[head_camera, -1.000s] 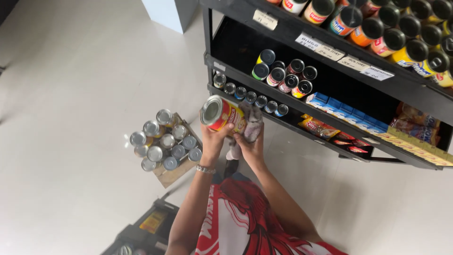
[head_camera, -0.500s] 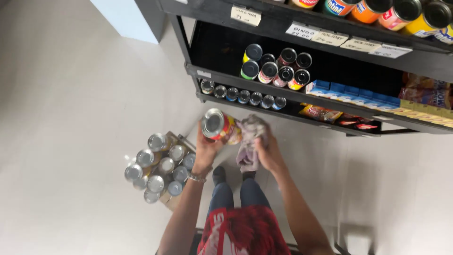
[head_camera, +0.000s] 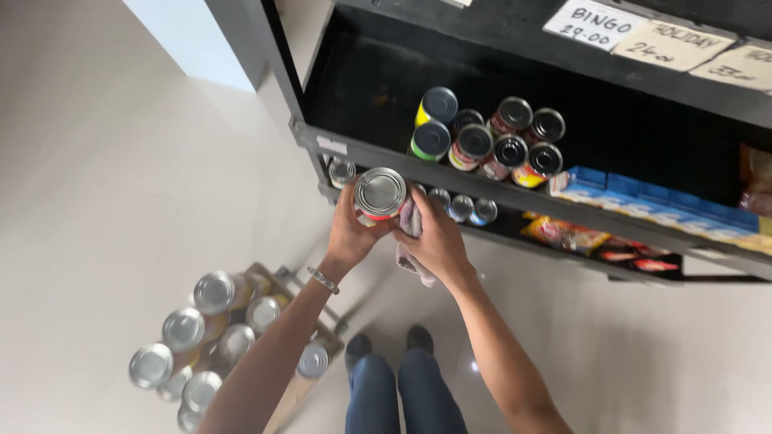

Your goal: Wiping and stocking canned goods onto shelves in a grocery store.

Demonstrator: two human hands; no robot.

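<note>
My left hand grips a tin can with a silver top and a red band, held upright in front of the black shelf unit. My right hand presses a crumpled pale cloth against the can's right side. Both hands are at the level of the lower shelf edge. A metal bracelet sits on my left wrist.
Several cans stand on the middle shelf, with blue packets to their right. Small cans line the lowest shelf beside snack packets. An open cardboard box of silver-topped cans rests on the pale floor at lower left. My feet are below.
The view has moved closer to the shelf. The can has turned more upright in my left hand, and both hands have risen nearer the lower shelf edge.
</note>
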